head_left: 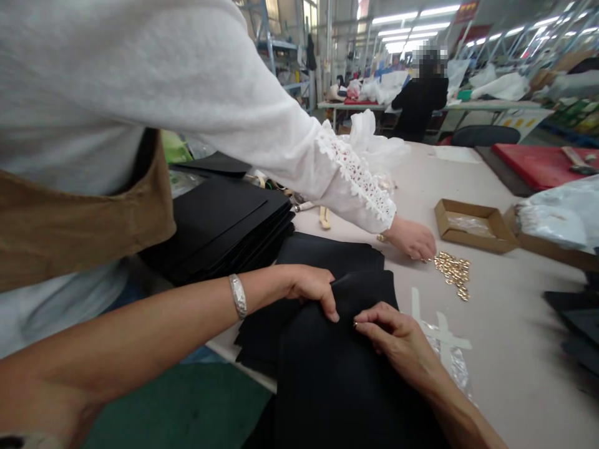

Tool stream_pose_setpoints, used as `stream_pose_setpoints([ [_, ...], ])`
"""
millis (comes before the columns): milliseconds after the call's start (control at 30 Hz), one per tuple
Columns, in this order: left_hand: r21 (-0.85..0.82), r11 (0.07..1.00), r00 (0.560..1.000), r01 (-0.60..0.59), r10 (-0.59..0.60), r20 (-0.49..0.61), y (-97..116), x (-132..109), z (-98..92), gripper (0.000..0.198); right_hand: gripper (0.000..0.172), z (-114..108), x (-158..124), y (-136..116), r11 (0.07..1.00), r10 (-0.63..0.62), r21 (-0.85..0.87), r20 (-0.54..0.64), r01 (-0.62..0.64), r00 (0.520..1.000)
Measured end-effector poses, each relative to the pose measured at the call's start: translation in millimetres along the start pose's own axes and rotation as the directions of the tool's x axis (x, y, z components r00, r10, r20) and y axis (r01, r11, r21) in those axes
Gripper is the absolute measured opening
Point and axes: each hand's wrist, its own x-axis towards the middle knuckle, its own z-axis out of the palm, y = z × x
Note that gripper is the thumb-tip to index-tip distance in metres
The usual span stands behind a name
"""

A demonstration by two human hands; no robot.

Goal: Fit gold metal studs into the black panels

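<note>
Two bare hands worked at a pile of black fabric panels point(337, 374) on the worktop point(524, 349), directly in front of the person. The left hand point(306, 290), below a silver bangle point(238, 296), gripped the panel edge with curled fingers point(327, 304). The right hand point(397, 340) held the top panel in a narrow pinch, near the same edge. Just beside them, a co-worker's hand point(412, 240) in a lace cuff point(358, 178) reached toward loose gold metal fittings point(452, 274), near a shallow cardboard tray point(475, 227).
</note>
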Motion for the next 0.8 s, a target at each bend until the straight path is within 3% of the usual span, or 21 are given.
stream_pose_setpoints([
  [133,0.002,1.000,0.998,-0.003,0.003,-0.059,3.3,-8.2,4.4,0.026,0.014,4.6,1.8,-3.5,0.993,-0.064,-0.101,-0.020,0.061,0.998],
  [467,0.027,0.999,0.983,-0.036,0.040,-0.177,4.3,-16.7,17.1,0.024,0.012,11.2,0.7,-3.7,0.980,-0.137,-0.155,-0.075,0.124,0.988],
  [600,0.077,0.993,0.971,-0.088,0.103,-0.216,4.5,-23.1,24.4,0.019,0.010,16.5,-3.9,-5.4,0.987,-0.085,-0.146,-0.117,0.068,0.989],
  [800,0.080,0.968,0.933,-0.236,0.249,-0.260,-3.9,-23.9,41.4,0.019,0.006,23.1,-8.8,-9.6,0.968,-0.124,-0.235,-0.153,0.086,0.980],
])
